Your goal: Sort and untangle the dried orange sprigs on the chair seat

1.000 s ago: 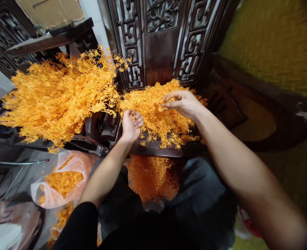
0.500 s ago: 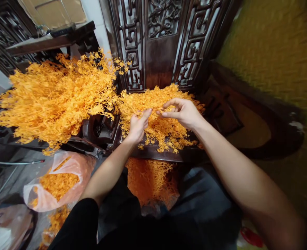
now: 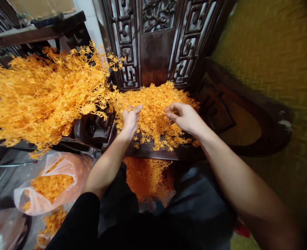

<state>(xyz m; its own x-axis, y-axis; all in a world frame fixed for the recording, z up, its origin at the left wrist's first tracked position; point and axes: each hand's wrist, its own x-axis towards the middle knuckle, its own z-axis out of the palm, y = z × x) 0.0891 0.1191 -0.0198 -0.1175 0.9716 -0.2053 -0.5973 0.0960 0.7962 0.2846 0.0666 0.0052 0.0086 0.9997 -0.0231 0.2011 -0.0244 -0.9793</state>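
A heap of small orange plastic sprigs [image 3: 155, 104] lies on the seat of a dark carved wooden chair [image 3: 155, 151]. My left hand [image 3: 129, 119] rests on the heap's left edge, thumb and forefinger pinching a small orange sprig. My right hand [image 3: 185, 117] hovers over the heap's right side with fingers curled inward; whether it holds a piece is hidden. A large bunch of assembled orange branches [image 3: 44, 93] spreads over the furniture to the left. More orange pieces [image 3: 148, 175] sit in my lap below the seat's front edge.
The chair's carved back [image 3: 155, 38] rises behind the heap. A translucent bag of orange pieces [image 3: 49, 185] lies on the floor at lower left. A second dark wooden chair seat [image 3: 244, 121] stands to the right against a yellow-green wall [image 3: 270, 48].
My hands, joined at one sprig half a second ago, have moved apart. The left hand rose from the seat's edge onto the heap. The camera tilted slightly.
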